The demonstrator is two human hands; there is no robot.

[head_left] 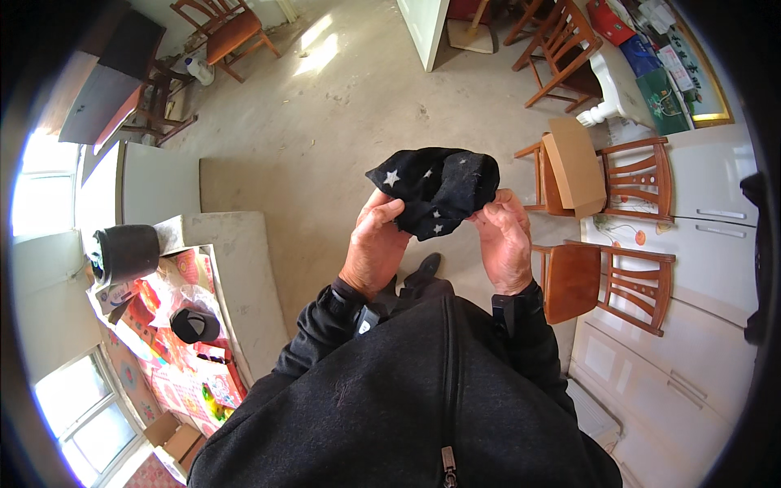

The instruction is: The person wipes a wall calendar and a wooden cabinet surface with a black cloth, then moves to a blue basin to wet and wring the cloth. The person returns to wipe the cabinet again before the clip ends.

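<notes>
A soft black cloth [443, 191] with white stars is held up in front of my chest, bunched and folded over; it looks like a limp cap, but its exact kind is unclear. My left hand [376, 242] pinches its lower left edge between thumb and fingers. On the other side, my right hand [502, 237] grips the lower right edge with fingers closed. The fingers behind the cloth are partly hidden. Dark bands circle both wrists over black sleeves.
Wooden chairs [569, 285] stand at the right, one bearing a cardboard box [576, 167], beside white cabinets [651, 342]. To the left, a table with a red patterned cover [183, 382] holds a black cap [194, 325] and a dark cylindrical container [128, 254]. A white door [423, 32] stands ajar ahead.
</notes>
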